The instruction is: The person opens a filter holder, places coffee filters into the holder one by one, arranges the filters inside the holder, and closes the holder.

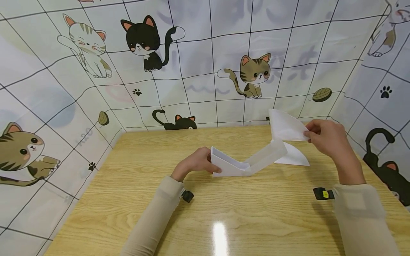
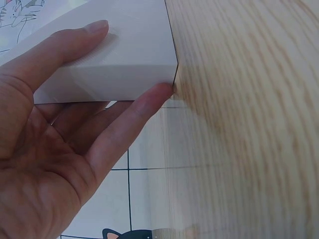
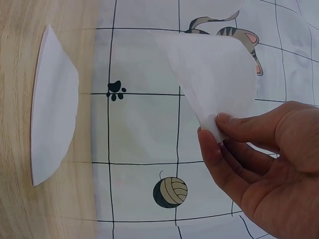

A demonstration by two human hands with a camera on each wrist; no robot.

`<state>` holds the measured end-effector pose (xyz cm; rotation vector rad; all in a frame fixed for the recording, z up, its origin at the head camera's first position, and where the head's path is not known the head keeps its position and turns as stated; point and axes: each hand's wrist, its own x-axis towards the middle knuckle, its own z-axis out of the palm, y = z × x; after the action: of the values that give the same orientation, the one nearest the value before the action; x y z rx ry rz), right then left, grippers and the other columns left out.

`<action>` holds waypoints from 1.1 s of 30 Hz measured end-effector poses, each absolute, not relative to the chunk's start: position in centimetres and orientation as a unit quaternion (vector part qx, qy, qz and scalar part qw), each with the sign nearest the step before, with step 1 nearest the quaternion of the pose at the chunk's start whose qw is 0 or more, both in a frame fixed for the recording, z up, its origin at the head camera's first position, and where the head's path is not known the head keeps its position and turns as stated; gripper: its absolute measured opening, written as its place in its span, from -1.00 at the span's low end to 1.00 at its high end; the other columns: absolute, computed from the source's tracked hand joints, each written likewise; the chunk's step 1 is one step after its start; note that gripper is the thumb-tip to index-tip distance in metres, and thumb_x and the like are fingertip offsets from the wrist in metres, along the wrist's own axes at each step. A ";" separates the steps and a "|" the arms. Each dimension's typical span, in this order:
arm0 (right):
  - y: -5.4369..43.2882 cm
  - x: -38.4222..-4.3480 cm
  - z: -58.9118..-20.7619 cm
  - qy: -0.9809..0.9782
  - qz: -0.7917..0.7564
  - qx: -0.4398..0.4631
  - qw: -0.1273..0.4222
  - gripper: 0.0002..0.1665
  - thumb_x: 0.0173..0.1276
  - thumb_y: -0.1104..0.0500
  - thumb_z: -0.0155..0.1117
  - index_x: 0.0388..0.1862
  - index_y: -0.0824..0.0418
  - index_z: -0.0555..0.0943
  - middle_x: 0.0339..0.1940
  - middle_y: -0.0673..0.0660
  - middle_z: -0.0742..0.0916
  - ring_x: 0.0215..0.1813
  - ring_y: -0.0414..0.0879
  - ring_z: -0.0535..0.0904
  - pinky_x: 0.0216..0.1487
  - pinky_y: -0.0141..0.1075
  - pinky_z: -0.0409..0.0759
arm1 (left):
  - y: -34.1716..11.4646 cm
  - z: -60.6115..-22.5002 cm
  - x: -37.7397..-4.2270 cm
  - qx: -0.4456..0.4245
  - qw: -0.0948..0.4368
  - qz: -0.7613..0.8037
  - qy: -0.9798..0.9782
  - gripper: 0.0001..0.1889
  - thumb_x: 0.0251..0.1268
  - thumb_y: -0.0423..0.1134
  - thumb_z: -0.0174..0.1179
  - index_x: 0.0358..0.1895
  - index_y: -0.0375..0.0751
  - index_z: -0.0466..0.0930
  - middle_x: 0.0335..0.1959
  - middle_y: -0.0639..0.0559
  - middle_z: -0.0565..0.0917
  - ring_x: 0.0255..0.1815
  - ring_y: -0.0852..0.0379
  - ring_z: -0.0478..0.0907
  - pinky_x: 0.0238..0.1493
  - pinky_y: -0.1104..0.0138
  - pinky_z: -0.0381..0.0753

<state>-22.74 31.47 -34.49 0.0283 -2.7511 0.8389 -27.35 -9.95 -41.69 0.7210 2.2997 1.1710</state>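
My left hand [image 1: 201, 160] grips the left end of a white open box [image 1: 229, 169] on the table, thumb on one side and fingers round the other. In the left wrist view the white box [image 2: 124, 55] lies between thumb and fingers. Its translucent lid [image 1: 269, 155] is swung out to the right. My right hand [image 1: 330, 137] pinches the corner of a fan-shaped white paper filter [image 1: 285, 124], held up above the table. A second fan-shaped paper filter [image 1: 293, 155] lies on the table, partly hidden behind the lid.
The wooden table [image 1: 153, 213] meets a cat-printed sheet [image 1: 198, 85] at the back and sides. A small black wrist camera [image 1: 187, 196] sits at the left cuff, another black wrist camera [image 1: 322, 193] at the right.
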 end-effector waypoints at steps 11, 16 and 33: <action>31.0 -22.6 -34.0 -0.951 0.276 0.024 0.140 -0.79 0.45 0.30 0.29 -0.05 0.45 0.66 -0.25 0.41 0.78 -0.45 -0.12 0.65 -0.30 -0.21 0.40 | -10.0 -41.7 -27.3 0.262 0.229 0.427 0.835 -0.60 0.18 -0.32 0.50 0.11 -0.21 0.70 -0.08 -0.13 0.81 -0.34 -0.05 0.77 -0.16 0.05 0.82; 30.9 -22.5 -33.9 -0.952 0.272 0.031 0.138 -0.79 0.46 0.29 0.28 -0.06 0.43 0.67 -0.26 0.38 0.79 -0.45 -0.15 0.64 -0.22 -0.15 0.36 | -9.9 -41.6 -27.3 0.262 0.227 0.422 0.838 -0.60 0.18 -0.33 0.51 0.10 -0.21 0.71 -0.09 -0.13 0.81 -0.34 -0.06 0.78 -0.16 0.06 0.82; 30.3 -22.3 -33.7 -0.951 0.270 0.037 0.148 -0.81 0.45 0.29 0.29 -0.08 0.42 0.68 -0.26 0.37 0.80 -0.44 -0.16 0.65 -0.10 0.04 0.44 | -9.9 -41.8 -27.4 0.264 0.232 0.429 0.832 -0.59 0.18 -0.32 0.51 0.12 -0.22 0.70 -0.06 -0.14 0.81 -0.33 -0.05 0.78 -0.17 0.06 0.82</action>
<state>-22.29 30.28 -33.72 0.1076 -2.7331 0.7773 -27.37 -9.91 -41.76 0.7254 2.2879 1.1785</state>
